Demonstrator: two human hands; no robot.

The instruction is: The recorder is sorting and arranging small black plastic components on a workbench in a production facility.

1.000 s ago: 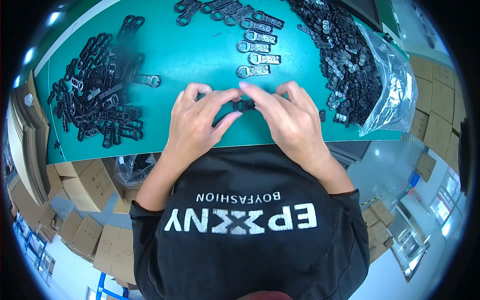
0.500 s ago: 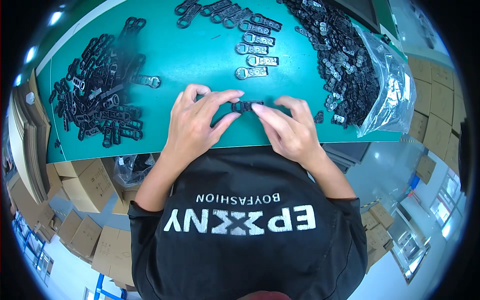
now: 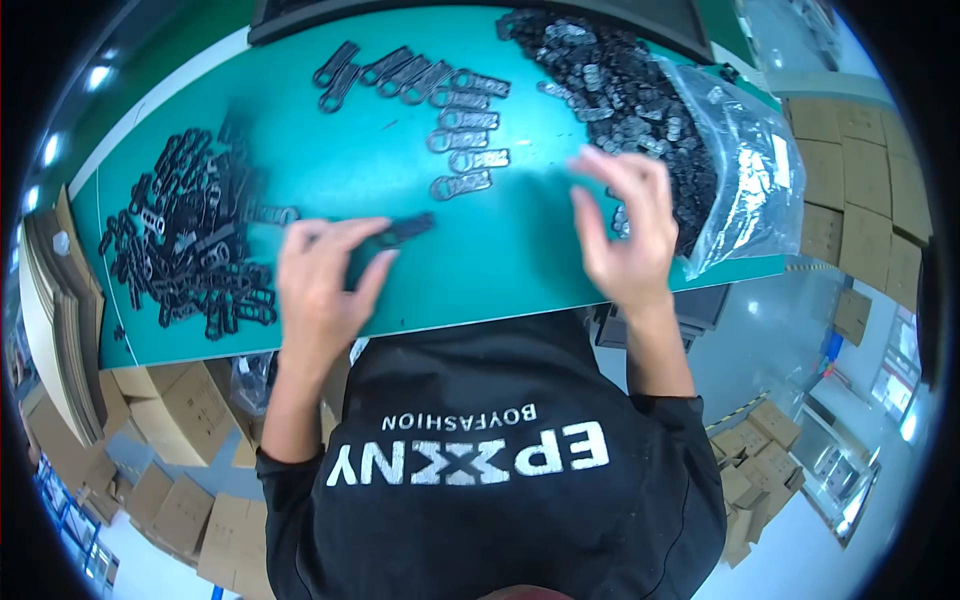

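Observation:
My left hand (image 3: pixel 325 280) pinches one end of a black plastic part (image 3: pixel 408 230), elongated with a ring at one end, and holds it over the green table. My right hand (image 3: pixel 635 230) is apart from it, thumb and fingers spread and nothing seen between them; its fingertips are slightly blurred. Beside that hand lies a heap of small black pieces (image 3: pixel 640 125), partly hidden behind the fingers. Similar ring-ended parts (image 3: pixel 465 140) are laid out in a curved row beyond my hands.
A larger pile of black ring-ended parts (image 3: pixel 190 235) covers the table's left side. At the right, a clear plastic bag (image 3: pixel 750 170) borders the small pieces. Flat cardboard sheets (image 3: pixel 60 320) stand at the left edge, and a dark-framed object (image 3: pixel 480 10) lies along the far edge.
My right hand has come off the held part and moved right toward the small pieces, its fingers opening. My left hand has shifted left with the part, now tilted. The view has turned slightly.

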